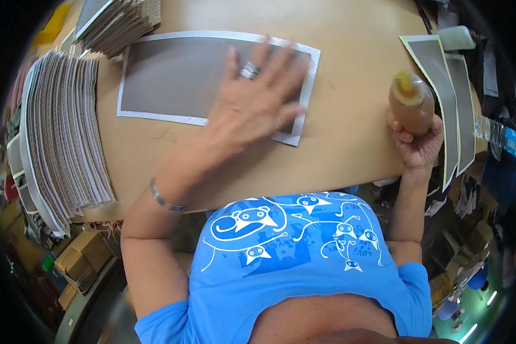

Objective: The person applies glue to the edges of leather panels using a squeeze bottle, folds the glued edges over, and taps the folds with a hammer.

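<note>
Blue shirt (304, 252), left hand (252, 106) flat on grey sheet (172, 77), right hand (421, 143) gripping, seemingly, glue bottle (411, 103)

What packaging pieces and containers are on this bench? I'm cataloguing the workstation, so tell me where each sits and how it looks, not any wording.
Grey sheet: flat rectangle, pale border, table centre, under the left hand.
Card stack: fanned grey-edged boards, table's left edge.
Second stack: top left corner.
Two grey panels: cream-bordered, right edge.
Squeeze bottle: brownish, yellow tip, gripped by the right hand.
Cardboard boxes: brown, lower left, below the table.
</note>
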Demonstrator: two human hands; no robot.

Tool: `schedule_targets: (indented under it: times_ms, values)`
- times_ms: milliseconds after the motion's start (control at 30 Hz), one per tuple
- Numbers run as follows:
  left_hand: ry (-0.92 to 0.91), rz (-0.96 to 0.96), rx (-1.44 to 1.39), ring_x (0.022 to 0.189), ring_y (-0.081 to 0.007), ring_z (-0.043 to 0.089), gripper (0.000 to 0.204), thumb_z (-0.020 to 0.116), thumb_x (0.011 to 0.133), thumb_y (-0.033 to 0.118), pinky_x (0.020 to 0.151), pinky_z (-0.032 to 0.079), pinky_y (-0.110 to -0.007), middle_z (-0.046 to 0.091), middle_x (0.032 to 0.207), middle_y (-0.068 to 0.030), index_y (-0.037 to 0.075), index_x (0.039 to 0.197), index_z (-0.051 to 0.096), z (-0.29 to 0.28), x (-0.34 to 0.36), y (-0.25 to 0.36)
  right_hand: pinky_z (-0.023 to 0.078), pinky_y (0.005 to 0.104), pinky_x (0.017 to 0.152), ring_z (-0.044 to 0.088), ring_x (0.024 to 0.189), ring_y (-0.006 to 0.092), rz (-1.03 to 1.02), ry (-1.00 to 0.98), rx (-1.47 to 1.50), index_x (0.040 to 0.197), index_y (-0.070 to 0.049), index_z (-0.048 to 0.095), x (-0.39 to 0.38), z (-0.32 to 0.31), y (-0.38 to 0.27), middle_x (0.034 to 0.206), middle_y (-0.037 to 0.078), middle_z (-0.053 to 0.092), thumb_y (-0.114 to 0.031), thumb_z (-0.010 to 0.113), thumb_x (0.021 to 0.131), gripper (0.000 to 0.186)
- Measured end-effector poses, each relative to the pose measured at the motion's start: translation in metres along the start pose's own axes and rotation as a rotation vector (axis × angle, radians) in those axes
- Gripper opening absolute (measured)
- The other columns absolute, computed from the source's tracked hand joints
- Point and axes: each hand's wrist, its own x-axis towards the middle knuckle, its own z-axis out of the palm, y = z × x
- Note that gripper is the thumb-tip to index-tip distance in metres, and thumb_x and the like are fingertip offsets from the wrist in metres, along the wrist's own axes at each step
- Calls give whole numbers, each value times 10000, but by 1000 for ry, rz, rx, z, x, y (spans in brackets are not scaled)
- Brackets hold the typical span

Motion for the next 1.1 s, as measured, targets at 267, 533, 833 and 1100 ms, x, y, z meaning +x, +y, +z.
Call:
schedule_targets:
  times_ms: [267, 533, 833, 1100]
  values:
    - [-492, 303, -699, 1347, -251, 171, 615, 341, 846, 595, 1050, 56, -583, 236, 1449, -11, 206, 1317, 409, -22, 7, -12, 563, 339, 562, 527, 824, 392, -42, -56, 26, 1101, 54, 509, 21, 16, 2, 1024, 256, 527, -208, 580, 789, 413]
    - [30, -14, -222, 1288, -263, 314, 337, 482, 866, 337, 1066, 120, -516, 467, 1299, -39, 122, 1108, 578, -20, -17, -40, 578, 349, 565, 536, 841, 423, -37, -72, 14, 1115, 75, 489, 31, 14, 8, 1029, 269, 532, -192, 580, 783, 436]
    - [261, -168, -203, 849, -251, 548, 224, 664, 745, 198, 760, 438, -371, 529, 989, -67, 36, 837, 540, -26, -17, -44, 583, 342, 544, 592, 744, 411, -151, 102, -139, 1130, 53, 481, 29, 23, 21, 991, 243, 562, -154, 591, 739, 455]
    - [269, -38, 40, 739, -228, 557, 183, 639, 699, 121, 646, 472, -326, 520, 882, -87, 31, 831, 551, -23, -6, -35, 580, 344, 560, 607, 781, 392, -182, 175, -265, 1109, 40, 496, 36, 32, 16, 983, 217, 579, -157, 603, 741, 431]
